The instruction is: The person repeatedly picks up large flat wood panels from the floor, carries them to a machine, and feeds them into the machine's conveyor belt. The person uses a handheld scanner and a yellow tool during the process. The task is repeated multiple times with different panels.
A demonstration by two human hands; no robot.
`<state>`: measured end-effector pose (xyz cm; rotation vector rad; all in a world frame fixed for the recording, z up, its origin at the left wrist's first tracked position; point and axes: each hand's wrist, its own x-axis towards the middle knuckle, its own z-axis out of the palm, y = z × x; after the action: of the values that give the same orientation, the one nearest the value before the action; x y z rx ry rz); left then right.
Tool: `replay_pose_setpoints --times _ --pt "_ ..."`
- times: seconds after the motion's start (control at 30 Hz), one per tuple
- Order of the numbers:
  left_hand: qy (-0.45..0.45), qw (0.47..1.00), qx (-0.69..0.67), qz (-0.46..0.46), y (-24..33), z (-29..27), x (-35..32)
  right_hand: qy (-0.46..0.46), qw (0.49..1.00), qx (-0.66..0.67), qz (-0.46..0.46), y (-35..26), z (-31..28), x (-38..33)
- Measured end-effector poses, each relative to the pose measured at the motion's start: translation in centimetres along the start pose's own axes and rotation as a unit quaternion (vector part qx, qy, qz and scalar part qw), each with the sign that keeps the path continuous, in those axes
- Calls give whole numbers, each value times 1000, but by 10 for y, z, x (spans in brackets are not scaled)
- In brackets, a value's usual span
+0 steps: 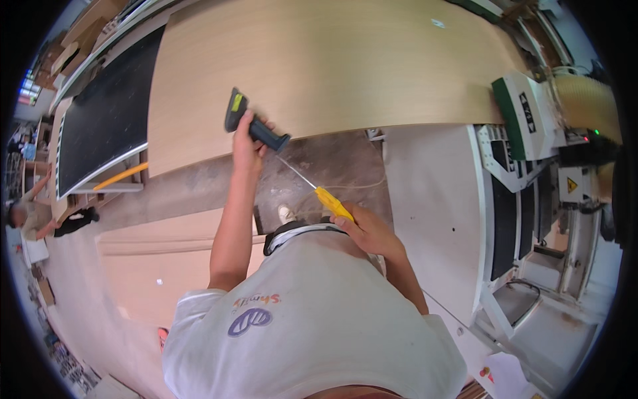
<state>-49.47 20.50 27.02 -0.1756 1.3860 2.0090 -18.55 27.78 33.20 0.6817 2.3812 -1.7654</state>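
In my left hand [248,143] is a dark handheld barcode scanner [267,136] with a yellow-green label on its head. The hand is raised by the near edge of a large pale wood-look board [319,66], fingers wrapped round the scanner's body. My right hand [367,229], in front of my waist, grips a screwdriver by its yellow handle [332,203]. The thin metal shaft [297,172] points up and left, its end close to the butt of the scanner's handle. Whether the two touch I cannot tell.
A machine with a green and white housing [528,116] stands at the right, beside a grey cabinet side [432,219]. A black panel [109,113] is at the left. Boards [166,259] lie low behind my left arm. Another person [40,216] works at the far left.
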Motion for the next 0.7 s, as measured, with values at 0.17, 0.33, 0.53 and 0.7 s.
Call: replay_pose_setpoints --times 0.17,0.33,0.53,0.7 --pt "34 999 18 27 -7 -37 19 158 983 25 95 53 -8 5" --pt "8 997 7 81 -2 -68 25 403 886 149 177 106 -41 7" --pt "62 992 44 101 10 -81 23 595 783 153 99 165 -53 -5" --pt "75 994 19 78 8 -97 33 655 714 178 171 167 -54 -18"
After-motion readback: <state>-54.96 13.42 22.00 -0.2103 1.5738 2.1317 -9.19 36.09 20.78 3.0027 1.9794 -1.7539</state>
